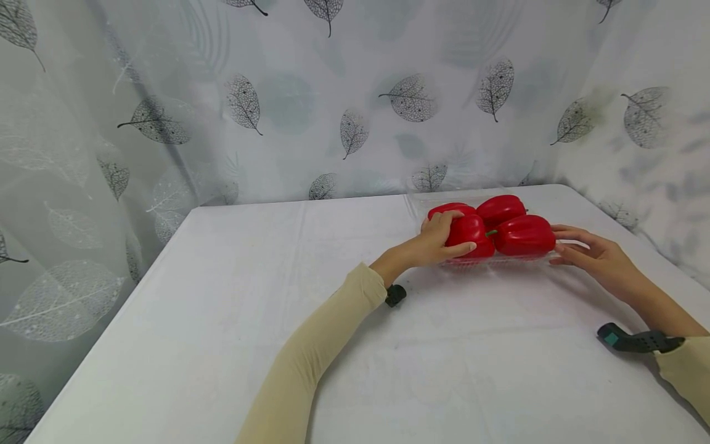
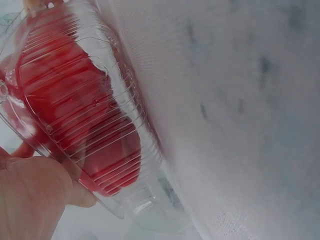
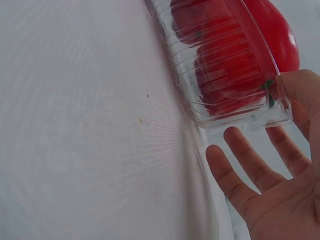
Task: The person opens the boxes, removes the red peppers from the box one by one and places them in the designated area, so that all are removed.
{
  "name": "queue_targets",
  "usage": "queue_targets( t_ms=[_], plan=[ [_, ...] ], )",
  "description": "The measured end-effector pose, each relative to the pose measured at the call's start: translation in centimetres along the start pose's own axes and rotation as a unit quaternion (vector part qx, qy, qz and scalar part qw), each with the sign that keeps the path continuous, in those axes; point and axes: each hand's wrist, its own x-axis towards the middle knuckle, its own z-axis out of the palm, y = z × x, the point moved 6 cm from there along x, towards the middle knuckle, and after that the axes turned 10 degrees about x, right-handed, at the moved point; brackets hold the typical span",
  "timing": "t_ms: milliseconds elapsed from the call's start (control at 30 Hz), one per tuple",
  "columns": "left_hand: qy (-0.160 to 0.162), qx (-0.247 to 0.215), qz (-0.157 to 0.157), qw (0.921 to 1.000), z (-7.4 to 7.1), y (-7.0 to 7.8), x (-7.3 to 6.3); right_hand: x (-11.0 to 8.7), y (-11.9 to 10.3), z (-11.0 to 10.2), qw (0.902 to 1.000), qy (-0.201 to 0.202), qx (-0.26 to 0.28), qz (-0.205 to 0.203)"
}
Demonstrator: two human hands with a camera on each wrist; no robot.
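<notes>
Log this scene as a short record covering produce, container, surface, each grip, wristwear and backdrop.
Produce: four red peppers, grouped in the container
Container: clear ribbed plastic container, towards the table's far right
Surface: table with a white covering
Left grip: hand at the container's left end, fingers over the peppers there; how firmly it holds is unclear
Right grip: hand at the container's right end, fingers spread
Wristwear: dark device on the right wrist
Backdrop: leaf-print curtain

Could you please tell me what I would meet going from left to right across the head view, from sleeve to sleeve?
Left sleeve, left hand, rightmost pepper, right hand, right sleeve.
</notes>
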Motion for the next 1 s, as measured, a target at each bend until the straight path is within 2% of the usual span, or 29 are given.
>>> queue_targets(
  t_ms=[333,533,733,800,1000],
  plan=[
    [0.016,0.004,0.014,0.9998,-0.04,0.24,-0.24,-0.08,-0.24,0.08,1.0,-0.001,-0.002,-0.003],
    [0.008,0.007,0.011,0.9999,-0.1,0.29,-0.63,-0.11,-0.34,0.11,0.9998,-0.012,0.007,-0.017],
    [0.004,0.005,0.01,0.9999,-0.16,0.29,-0.81,-0.1,-0.13,0.14,0.9999,-0.004,0.001,-0.012],
    [0.003,-0.008,0.007,0.9999,-0.26,0.24,-0.84,-0.11,-0.16,0.18,0.9999,-0.002,0.0,-0.014],
    [0.015,-0.09,0.013,0.9957,-0.74,0.14,-0.92,-0.12,-0.59,0.29,0.9991,-0.016,0.002,-0.039]
  ],
)
